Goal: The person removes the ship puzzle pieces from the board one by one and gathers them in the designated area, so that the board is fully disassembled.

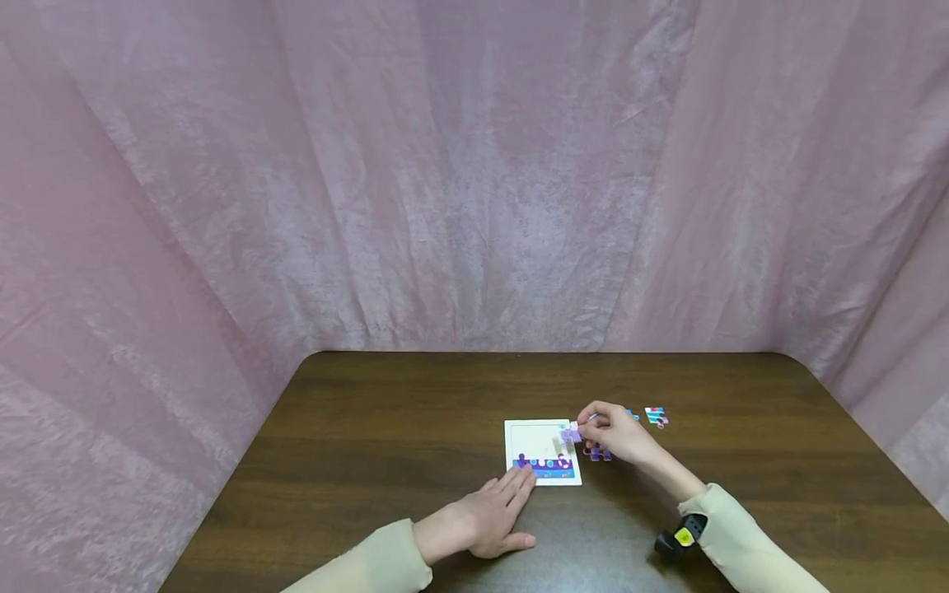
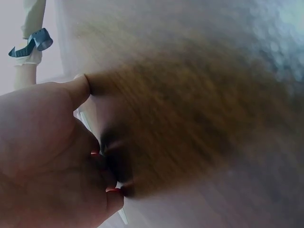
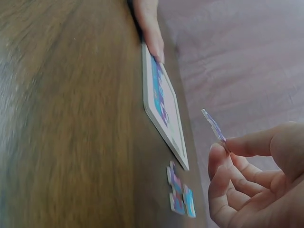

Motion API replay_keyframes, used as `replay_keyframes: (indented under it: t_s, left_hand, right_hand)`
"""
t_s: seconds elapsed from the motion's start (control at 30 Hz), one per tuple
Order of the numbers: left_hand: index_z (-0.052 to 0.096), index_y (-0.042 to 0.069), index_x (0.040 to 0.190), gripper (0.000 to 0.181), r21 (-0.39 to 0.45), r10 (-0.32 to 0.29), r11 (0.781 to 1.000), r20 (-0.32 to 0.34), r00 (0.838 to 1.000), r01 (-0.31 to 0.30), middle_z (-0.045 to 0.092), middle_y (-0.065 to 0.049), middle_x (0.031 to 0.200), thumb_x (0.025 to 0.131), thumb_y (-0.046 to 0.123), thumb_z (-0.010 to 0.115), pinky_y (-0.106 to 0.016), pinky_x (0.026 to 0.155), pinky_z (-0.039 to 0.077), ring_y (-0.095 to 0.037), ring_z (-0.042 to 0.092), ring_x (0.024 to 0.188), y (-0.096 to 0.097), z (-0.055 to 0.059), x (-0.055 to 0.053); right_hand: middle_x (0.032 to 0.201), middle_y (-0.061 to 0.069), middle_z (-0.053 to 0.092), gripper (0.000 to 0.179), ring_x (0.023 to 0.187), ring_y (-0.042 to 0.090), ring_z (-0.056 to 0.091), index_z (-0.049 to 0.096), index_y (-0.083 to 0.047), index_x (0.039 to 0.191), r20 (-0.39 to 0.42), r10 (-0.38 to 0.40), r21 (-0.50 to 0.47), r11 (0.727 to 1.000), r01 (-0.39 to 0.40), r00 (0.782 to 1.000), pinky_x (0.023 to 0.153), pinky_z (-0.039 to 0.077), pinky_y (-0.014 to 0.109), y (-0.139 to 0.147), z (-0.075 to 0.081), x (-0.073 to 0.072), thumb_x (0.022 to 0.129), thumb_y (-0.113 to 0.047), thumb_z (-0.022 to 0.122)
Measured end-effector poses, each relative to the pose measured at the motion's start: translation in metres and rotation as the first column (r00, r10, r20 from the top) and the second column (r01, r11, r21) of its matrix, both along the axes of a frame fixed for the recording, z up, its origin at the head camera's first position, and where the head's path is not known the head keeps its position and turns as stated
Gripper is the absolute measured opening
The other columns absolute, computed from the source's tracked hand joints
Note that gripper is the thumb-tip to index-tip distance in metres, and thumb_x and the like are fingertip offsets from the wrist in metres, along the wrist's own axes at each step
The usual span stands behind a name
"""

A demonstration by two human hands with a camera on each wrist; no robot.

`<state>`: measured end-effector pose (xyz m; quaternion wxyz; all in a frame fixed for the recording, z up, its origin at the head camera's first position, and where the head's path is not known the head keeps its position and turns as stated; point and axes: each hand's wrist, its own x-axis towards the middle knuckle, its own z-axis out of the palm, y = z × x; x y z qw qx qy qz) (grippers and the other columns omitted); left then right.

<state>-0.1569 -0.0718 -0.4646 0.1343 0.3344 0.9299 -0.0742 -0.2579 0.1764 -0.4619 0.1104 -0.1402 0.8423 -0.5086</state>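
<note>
Right grip: the right hand is pinched narrow on one puzzle piece, thumb against finger at one edge. Most of the piece projects beyond the fingertips. This hold appears suited to keeping its printed face and free edges unobstructed. In the right wrist view the piece is clear of all surfaces; in the head view it appears over the right side of the white tray, to the left of that grip.

Left grip: the left hand holds nothing. Its fingers lie extended and close together, thumb apart, fingertips resting on the tray's near-left corner. The likely purpose is to stop the tray sliding on the desk.

Tray contents: a strip of laid pieces runs along the near side, just beyond and to the right of the left fingertips. The remainder of the tray floor shows pale.

Loose stock: one purple piece cluster lies on the near side of the right grip; a striped piece lies beyond it to the right; a blue piece is partly hidden behind that hand. Their placement probably serves short reach from the right grip.
</note>
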Motion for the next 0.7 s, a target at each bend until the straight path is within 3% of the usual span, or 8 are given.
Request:
replay_keyframes:
  t_s: [0.27, 0.7]
  left_hand:
    - [0.016, 0.011, 0.156, 0.079, -0.012, 0.003, 1.0, -0.005, 1.0, -0.003, 0.014, -0.004, 0.163, 0.098, 0.06, 0.035, -0.031, 0.118, 0.029, -0.018, 0.017, 0.15, 0.001, 0.0, 0.001]
    - [0.015, 0.01, 0.156, 0.078, -0.005, 0.002, 1.0, -0.005, 1.0, -0.002, 0.014, -0.004, 0.163, 0.098, 0.06, 0.035, -0.031, 0.118, 0.028, -0.018, 0.017, 0.15, 0.002, 0.0, 0.0]
  right_hand:
    - [0.078, 0.012, 0.068, 0.017, 0.069, 0.017, 0.061, 0.057, 0.005, 0.103, -0.012, -0.04, 0.011, 0.999, 0.04, 0.999, 0.058, 0.048, 0.028, 0.018, 0.0, 0.0, 0.091, -0.007, 0.062]
    - [0.074, 0.006, 0.066, 0.022, 0.069, 0.013, 0.061, 0.057, 0.005, 0.108, 0.043, -0.086, 0.023, 0.996, 0.085, 0.995, 0.057, 0.05, 0.024, 0.043, -0.001, 0.002, 0.092, -0.01, 0.062]
